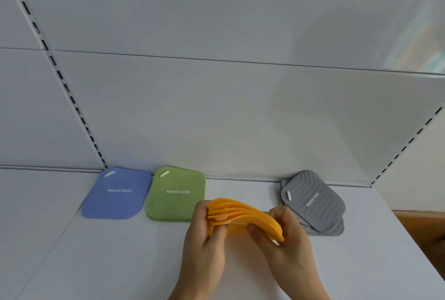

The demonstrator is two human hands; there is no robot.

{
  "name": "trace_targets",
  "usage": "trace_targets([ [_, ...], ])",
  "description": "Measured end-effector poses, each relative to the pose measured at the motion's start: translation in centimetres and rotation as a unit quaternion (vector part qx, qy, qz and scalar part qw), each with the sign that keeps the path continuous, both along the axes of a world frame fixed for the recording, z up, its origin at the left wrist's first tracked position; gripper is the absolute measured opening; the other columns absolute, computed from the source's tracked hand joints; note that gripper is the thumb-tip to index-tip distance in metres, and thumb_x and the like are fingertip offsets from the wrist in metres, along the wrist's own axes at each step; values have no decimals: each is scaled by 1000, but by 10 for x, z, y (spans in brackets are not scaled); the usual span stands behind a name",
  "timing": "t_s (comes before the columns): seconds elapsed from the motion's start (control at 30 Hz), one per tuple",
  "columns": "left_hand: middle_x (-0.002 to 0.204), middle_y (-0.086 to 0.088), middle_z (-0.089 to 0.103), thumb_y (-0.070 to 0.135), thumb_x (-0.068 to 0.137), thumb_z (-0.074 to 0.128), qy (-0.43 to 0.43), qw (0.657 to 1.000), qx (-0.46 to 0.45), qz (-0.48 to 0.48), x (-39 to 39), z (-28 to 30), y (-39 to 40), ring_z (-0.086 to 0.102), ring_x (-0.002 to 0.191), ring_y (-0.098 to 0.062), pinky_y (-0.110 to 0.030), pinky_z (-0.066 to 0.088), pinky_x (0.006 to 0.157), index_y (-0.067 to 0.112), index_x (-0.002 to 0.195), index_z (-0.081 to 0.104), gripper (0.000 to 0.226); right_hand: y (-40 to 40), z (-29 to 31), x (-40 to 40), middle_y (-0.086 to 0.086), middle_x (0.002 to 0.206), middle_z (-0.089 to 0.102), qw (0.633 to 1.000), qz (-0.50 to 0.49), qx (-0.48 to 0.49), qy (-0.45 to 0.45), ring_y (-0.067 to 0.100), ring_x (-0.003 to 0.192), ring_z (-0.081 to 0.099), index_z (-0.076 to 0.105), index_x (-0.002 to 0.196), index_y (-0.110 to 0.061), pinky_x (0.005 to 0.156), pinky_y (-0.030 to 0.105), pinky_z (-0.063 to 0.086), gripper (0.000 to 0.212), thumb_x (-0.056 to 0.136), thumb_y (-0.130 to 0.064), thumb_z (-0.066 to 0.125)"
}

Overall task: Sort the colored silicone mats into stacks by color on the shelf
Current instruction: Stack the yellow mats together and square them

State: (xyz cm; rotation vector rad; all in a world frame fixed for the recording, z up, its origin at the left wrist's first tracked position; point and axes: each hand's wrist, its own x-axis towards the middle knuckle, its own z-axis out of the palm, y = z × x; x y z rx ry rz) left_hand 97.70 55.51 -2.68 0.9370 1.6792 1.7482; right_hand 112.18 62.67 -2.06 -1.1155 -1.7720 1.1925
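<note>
Fingers of left hand (204, 234) and right hand (284, 239) curled – gripping bent orange mats (243, 213) above shelf (120, 251).

The blue mat (115, 193) is a plain periwinkle blue with white lettering across its middle and a small white slot at its top corner. The green mat (175, 195) is a leafy green with faint raised ridges curving along its right side, white lettering in a box, and a white slot too. The grey mats (313, 201) carry a zigzag ribbed pattern, with white lettering and a white slot. The orange mats (243, 217) are a bright yellow-orange. The shelf (120, 263) is pale grey-white, and its back panel (216, 107) is the same colour, with dark slots running up its uprights.
</note>
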Motion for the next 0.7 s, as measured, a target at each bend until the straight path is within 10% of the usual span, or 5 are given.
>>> trace_targets([
  [0.33, 88, 3, 74, 43, 68, 66, 0, 999, -24, -33, -9, 4, -3, 69, 86, -16, -29, 53, 78, 21, 95, 65, 35, -3, 1, -8, -14, 87, 76, 999, -10, -5, 39, 2, 79, 70, 66, 100, -21, 69, 15, 51, 30, 81, -7, 85],
  [0.57, 105, 4, 76, 28, 78, 71, 0, 998, -36, -43, -5, 0, 0, 73, 104, -16, -44, 56, 94, 33, 110, 62, 34, 0, 0, -6, 11, 97, 74, 997, 14, -44, 66, 37, 96, 69, 68, 108, -9, 86, 64, 55, 36, 73, -7, 62],
  [0.7, 107, 1, 76, 30, 78, 65, -3, 998, -28, -57, -10, 1, -3, 71, 108, -22, -51, 54, 97, 31, 109, 68, 31, 3, -1, -4, 2, 80, 71, 998, 3, -41, 46, 17, 77, 65, 64, 91, -24, 71, 40, 53, 29, 67, -10, 56],
])
